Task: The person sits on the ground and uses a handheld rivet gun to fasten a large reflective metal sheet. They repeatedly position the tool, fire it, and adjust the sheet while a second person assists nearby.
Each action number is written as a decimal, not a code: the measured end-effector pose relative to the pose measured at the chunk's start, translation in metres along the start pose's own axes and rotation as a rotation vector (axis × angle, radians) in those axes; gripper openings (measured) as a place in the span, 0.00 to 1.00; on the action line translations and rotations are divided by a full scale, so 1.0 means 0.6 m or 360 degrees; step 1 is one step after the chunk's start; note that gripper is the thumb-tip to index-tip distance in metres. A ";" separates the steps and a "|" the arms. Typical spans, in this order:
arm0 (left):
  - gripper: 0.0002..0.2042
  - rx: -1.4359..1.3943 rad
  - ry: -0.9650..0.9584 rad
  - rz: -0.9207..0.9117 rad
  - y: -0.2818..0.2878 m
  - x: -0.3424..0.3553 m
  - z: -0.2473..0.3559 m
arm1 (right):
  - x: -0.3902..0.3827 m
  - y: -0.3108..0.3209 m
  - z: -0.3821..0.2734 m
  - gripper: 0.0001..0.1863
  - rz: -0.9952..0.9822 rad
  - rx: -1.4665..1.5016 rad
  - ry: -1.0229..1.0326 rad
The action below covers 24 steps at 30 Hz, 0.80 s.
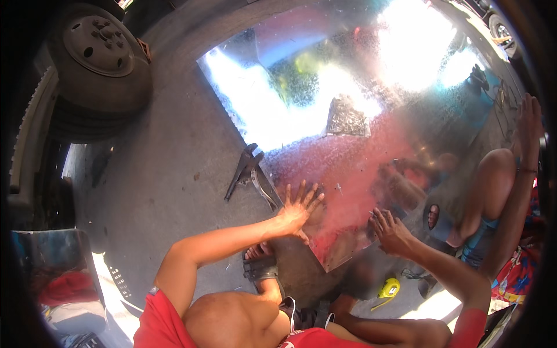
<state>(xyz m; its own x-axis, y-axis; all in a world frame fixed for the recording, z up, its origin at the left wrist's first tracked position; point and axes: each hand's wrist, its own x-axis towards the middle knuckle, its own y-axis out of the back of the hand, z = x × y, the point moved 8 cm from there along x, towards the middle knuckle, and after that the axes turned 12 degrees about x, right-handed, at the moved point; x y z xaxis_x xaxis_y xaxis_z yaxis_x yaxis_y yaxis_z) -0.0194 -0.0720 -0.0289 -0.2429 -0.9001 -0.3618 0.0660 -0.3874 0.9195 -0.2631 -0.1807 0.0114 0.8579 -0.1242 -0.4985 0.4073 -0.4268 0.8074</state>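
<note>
A large shiny metal sheet (354, 148) lies on the floor, strongly reflecting light and colours. My left hand (299, 211) is open, fingers spread on its lower-left edge. My right hand (391, 232) rests on the sheet with fingers apart and slightly bent; a tiny pale item beside its fingertips is too small to name. A clear bag of small metal pieces (348, 119) sits on the sheet. Locking pliers (260, 185) and a black-handled cutting tool (238, 174) lie at the left edge. A yellow tape measure (390, 288) is below my right forearm.
A vehicle wheel (101, 49) stands at upper left, another (503, 35) at upper right. A co-worker's hand (528, 116) and bent knee (496, 174) are at the right, beside the sheet. Red cloth (67, 287) lies at lower left.
</note>
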 end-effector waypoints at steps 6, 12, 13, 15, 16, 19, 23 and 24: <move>0.78 -0.0022 -0.0021 0.0028 -0.001 -0.002 0.001 | -0.011 0.035 -0.023 0.55 -0.0083 0.0017 -0.0053; 0.78 0.0004 -0.0018 0.0048 0.001 -0.004 0.001 | -0.007 0.045 -0.028 0.53 -0.0164 -0.0137 -0.0010; 0.78 0.0001 -0.0020 0.0049 0.002 -0.003 0.001 | -0.008 0.046 -0.028 0.52 -0.0166 -0.0130 -0.0009; 0.78 -0.0003 -0.0016 0.0040 0.002 -0.003 0.002 | -0.008 0.046 -0.028 0.52 -0.0165 -0.0129 -0.0009; 0.78 -0.0004 -0.0011 0.0032 0.002 -0.003 0.003 | -0.008 0.046 -0.028 0.52 -0.0163 -0.0135 -0.0012; 0.78 0.0003 -0.0008 0.0002 0.005 -0.002 0.002 | -0.008 0.043 -0.023 0.53 -0.0135 -0.0013 -0.0035; 0.77 0.0015 0.0008 -0.0060 0.007 -0.001 0.003 | 0.005 0.014 -0.005 0.55 -0.0125 0.0006 -0.0131; 0.77 0.0019 0.0008 -0.0048 0.009 -0.001 0.003 | 0.008 0.009 -0.005 0.53 -0.0104 -0.0012 -0.0115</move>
<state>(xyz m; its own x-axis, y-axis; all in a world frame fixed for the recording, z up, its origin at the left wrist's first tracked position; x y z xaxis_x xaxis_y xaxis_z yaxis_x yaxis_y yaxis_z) -0.0204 -0.0733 -0.0232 -0.2396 -0.8890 -0.3903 0.0473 -0.4122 0.9098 -0.2560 -0.1806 0.0143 0.8048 -0.1610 -0.5713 0.4641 -0.4293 0.7748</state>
